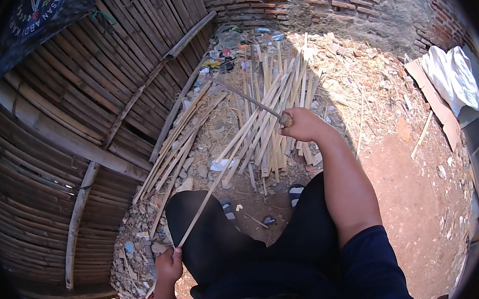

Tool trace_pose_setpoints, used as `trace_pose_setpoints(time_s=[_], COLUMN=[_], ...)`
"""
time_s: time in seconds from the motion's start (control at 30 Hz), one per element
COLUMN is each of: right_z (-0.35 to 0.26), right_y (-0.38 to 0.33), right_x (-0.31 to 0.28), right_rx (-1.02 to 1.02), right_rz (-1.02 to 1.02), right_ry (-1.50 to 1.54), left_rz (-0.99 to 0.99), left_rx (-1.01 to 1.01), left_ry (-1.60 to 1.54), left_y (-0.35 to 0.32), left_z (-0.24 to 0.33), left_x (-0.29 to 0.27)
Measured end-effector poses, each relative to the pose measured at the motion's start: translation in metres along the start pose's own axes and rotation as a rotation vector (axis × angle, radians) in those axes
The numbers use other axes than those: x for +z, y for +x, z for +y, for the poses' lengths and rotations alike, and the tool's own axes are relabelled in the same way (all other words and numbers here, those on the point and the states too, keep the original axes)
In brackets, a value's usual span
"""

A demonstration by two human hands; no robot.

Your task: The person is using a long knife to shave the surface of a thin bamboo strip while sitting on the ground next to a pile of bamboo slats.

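Observation:
My left hand [169,264], low on the left beside my knee, is closed around the near end of a long pale bamboo strip [203,203]. The strip slants up and away across my left leg, toward a heap of similar strips [272,118]. My right hand [302,124] grips the wooden handle of a long-bladed knife [248,98], its thin dark blade pointing to the far left above the heap. Whether the blade touches the strips below it I cannot tell. Where the held strip's far end lies among the others is hard to make out.
A slatted bamboo wall [117,74] rises close on the left; a brick wall [249,3] closes the back. More strips [182,129] lie along the left over rubble. White cloth [453,78] and a brown board [434,102] lean at the right. Sandals [296,193] show between my legs.

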State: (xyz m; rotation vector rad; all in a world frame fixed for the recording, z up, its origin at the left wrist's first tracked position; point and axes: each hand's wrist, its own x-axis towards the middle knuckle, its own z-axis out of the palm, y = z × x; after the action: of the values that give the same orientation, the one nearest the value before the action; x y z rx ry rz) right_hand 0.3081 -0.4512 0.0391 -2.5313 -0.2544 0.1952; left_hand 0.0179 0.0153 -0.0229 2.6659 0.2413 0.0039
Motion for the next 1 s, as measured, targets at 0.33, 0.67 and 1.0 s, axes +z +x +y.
trace_pose_setpoints(time_s=[0.33, 0.67, 1.0], right_z=[-0.073, -0.009, -0.021], right_y=[-0.036, -0.008, -0.023], right_x=[0.025, 0.014, -0.019], right_rx=[-0.361, -0.241, -0.102], right_rz=[-0.434, -0.094, -0.087], right_ry=[-0.216, -0.014, -0.053], left_rz=[-0.02, 0.031, 0.037], left_rx=[-0.035, 0.009, -0.024], left_ry=[0.034, 0.078, 0.093], left_y=[-0.004, -0.001, -0.005], left_z=[-0.004, 0.002, -0.003], left_x=[0.001, 0.003, 0.007])
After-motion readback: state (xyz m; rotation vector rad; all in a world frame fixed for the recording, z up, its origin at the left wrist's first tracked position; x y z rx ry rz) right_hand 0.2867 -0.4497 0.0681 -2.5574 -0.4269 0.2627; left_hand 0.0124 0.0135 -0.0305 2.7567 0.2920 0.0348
